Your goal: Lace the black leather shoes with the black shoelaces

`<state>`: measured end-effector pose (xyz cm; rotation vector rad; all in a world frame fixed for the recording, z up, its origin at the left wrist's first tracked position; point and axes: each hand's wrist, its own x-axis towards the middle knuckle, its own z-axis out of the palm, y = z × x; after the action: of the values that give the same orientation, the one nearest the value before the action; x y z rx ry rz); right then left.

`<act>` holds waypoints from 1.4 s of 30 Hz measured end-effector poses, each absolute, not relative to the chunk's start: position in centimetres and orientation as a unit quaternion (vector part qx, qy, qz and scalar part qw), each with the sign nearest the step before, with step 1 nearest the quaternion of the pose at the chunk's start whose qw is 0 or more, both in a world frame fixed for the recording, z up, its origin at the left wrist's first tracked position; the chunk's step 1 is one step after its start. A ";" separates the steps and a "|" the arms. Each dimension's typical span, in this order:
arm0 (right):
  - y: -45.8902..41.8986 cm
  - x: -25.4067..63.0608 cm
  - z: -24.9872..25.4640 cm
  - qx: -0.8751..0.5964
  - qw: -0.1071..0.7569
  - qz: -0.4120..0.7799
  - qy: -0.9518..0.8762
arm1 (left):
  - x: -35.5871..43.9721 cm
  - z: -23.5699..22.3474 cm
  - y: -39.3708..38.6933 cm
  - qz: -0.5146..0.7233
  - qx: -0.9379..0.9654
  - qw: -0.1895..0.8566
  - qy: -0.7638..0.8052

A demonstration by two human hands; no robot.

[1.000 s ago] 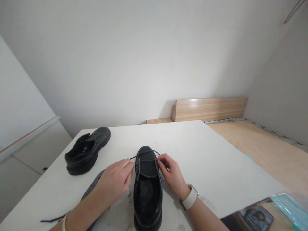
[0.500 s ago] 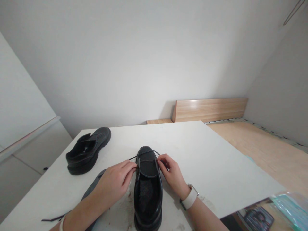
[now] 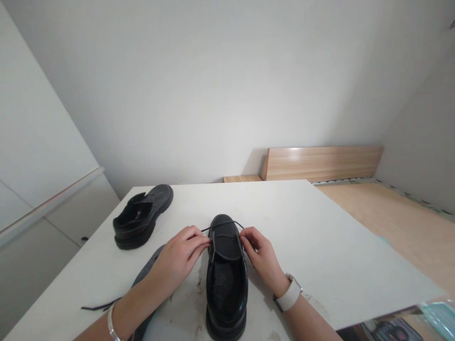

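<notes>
The wall (image 3: 213,90) forms the background. Before it stands the white table (image 3: 284,213), its surface marked with dirt near me. To the right is a wooden bed base (image 3: 384,203), with a wood-grain headboard (image 3: 323,163) at its far end.

The near shoe (image 3: 227,284), black, stands upright at the table's front centre, toe pointing away from me and tongue folded back toward the heel. The far shoe (image 3: 142,218) rests on its sole at the table's left rear. A dark grey item (image 3: 146,271) lies partly beneath my left forearm; I cannot identify it.

My left hand (image 3: 186,249) pinches the near shoe's left eyelet flap. My right hand (image 3: 261,255), wrist fitted with a watch (image 3: 290,294), pinches the right flap. Whether either pinch also includes lace, I cannot tell. The black lace (image 3: 220,225) spans the toe between both hands. A loose cord end (image 3: 95,309) lies at left.
</notes>
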<state>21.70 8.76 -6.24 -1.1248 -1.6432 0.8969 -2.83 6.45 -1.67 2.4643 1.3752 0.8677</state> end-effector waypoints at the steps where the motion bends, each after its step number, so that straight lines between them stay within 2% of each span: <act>1: 8.8 21.7 -6.3 -0.457 0.462 0.365 -0.667 | -2.8 -1.6 6.5 0.295 0.828 0.101 0.466; 23: 9.1 21.9 -6.8 -0.453 0.441 0.390 -0.670 | -2.3 -2.7 8.1 0.329 0.790 0.119 0.503; 42: 8.9 21.8 -6.6 -0.455 0.445 0.360 -0.682 | -1.8 -2.0 8.2 0.285 0.810 0.068 0.508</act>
<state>21.84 8.93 -6.64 -1.1268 -1.6904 0.8924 -1.82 8.21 -2.05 2.4408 1.5299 0.8574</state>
